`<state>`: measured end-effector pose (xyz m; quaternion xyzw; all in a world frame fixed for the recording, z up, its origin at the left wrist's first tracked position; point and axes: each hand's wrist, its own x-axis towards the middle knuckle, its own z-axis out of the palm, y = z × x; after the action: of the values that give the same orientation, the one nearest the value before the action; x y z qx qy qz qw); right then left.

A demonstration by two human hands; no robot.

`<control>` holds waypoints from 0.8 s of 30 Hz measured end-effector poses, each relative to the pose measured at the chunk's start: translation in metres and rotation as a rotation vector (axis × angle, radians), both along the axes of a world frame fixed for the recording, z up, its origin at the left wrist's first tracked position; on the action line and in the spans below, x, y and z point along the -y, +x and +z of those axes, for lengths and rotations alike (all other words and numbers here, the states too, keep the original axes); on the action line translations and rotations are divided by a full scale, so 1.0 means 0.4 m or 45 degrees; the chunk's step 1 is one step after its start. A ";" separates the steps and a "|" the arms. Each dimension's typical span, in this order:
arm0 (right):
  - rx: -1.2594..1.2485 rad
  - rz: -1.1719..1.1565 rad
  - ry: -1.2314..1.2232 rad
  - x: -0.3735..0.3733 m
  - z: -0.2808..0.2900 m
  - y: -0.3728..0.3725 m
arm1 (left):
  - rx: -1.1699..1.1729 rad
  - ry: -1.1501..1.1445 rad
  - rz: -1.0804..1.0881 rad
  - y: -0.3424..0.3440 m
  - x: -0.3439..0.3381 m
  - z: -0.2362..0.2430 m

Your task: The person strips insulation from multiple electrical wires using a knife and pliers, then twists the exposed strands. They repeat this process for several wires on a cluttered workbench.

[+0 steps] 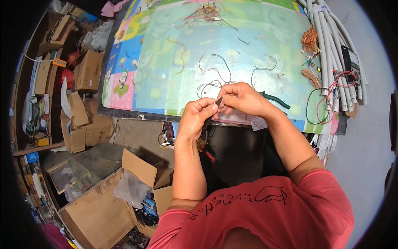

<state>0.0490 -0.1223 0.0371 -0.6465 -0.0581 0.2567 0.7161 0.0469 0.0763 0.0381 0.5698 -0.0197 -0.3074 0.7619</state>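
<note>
Bright, even daylight with soft shadows; sharp at centre, fisheye bending and dark vignette at the rim.

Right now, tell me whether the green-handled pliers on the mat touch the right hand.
Cannot tell. In the head view the green-handled pliers emerge from behind the right hand, which hides any contact or gap.

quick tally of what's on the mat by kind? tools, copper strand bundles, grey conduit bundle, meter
Green-handled pliers: 1
Copper strand bundles: 2 (upper, lower)
Grey conduit bundle: 1
Black meter: 1
Total: 5
Loose wire pieces lie scattered on the mat, too tangled to count. Both hands, left and right, pinch a small dark piece.
</note>
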 end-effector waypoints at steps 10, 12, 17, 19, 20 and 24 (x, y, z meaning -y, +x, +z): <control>0.159 -0.027 -0.227 -0.009 -0.008 -0.014 | 0.106 0.278 -0.004 -0.014 -0.002 -0.004; 0.191 -0.092 -0.175 -0.016 -0.021 -0.011 | 0.180 0.281 0.063 -0.017 0.005 0.001; 0.149 -0.216 -0.108 -0.032 -0.027 -0.005 | 0.221 0.280 0.173 -0.019 0.010 0.003; 0.154 -0.235 -0.108 -0.033 -0.041 -0.004 | 0.207 0.260 0.165 -0.019 0.010 0.005; 0.156 -0.246 -0.108 -0.032 -0.044 -0.003 | 0.200 0.250 0.160 -0.019 0.010 0.007; 0.139 -0.370 -0.251 -0.017 -0.061 0.006 | 0.227 -0.001 0.238 -0.024 -0.008 0.016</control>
<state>0.0515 -0.1155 0.0126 -0.7280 0.0226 0.1193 0.6747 0.0371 0.0795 0.0443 0.5940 -0.0342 -0.1830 0.7826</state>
